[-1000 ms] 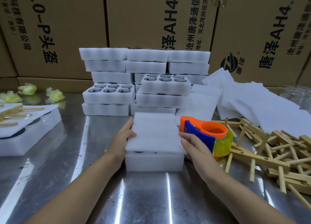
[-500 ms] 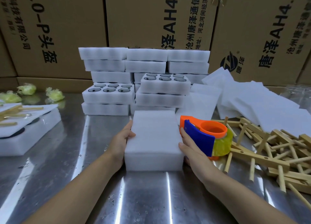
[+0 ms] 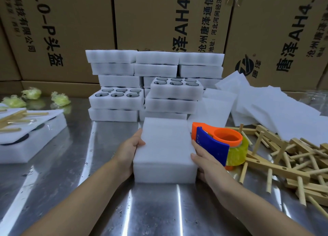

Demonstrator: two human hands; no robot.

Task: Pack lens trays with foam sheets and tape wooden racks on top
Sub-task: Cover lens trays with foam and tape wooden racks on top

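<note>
Now the foam sheet (image 3: 165, 140) lies flat on the tray (image 3: 165, 172), with no gap. Left hand (image 3: 128, 153) and right hand (image 3: 205, 158) grip the tray's two sides. It sits near, mid surface (image 3: 79, 164), tape gun (image 3: 213, 145) just right.

Plain white on the foam sheet (image 3: 165, 141) and on the lens tray (image 3: 165, 172) under it, no pattern on either. Bright orange for the tape dispenser (image 3: 228, 138), with a deep blue guard; translucent yellow on its tape roll (image 3: 238, 155). Pale tan, unpainted, across the wooden racks (image 3: 284, 170). Silvery grey on the counter (image 3: 85, 182), streaked with white glare. Brown on the cardboard boxes (image 3: 79, 23), printed in black characters. White again on the stacked trays (image 3: 115, 102), dotted with dark rounds, perhaps grey-rimmed. Yellow-green on the crumpled wads (image 3: 32, 93).
</note>
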